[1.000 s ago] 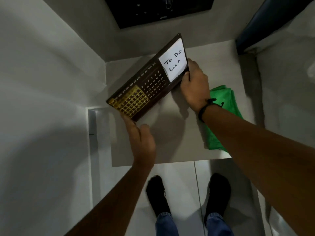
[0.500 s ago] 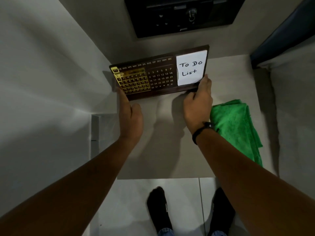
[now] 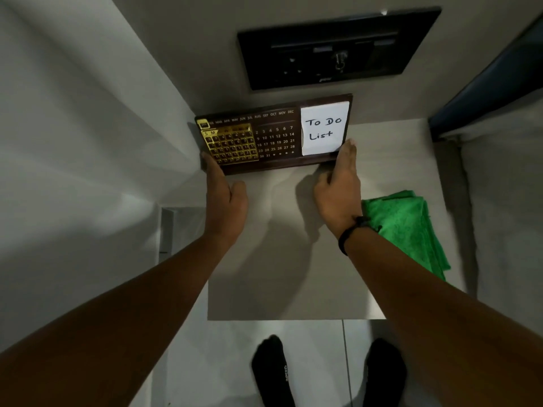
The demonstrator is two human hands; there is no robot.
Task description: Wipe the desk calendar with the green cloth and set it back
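The desk calendar (image 3: 276, 136) is a dark brown board with a gold date grid on its left half and a white "To Do List" note on its right. It stands upright at the back of a small grey table (image 3: 288, 259), against the wall. My left hand (image 3: 224, 198) grips its lower left corner. My right hand (image 3: 338, 186) holds its lower right corner, fingertips at the note's bottom edge. The green cloth (image 3: 408, 227) lies folded on the table's right side, just right of my right wrist, touched by neither hand.
A black switch panel (image 3: 335, 51) is on the wall above the calendar. White walls close in on the left. A dark blue edge (image 3: 484, 83) and pale surface border the right. My feet in black socks (image 3: 273, 374) stand on the tiled floor below the table.
The calendar went from tilted and lifted to level and upright at the back of the table. Both hands moved with it and still hold its lower corners. The cloth stayed put.
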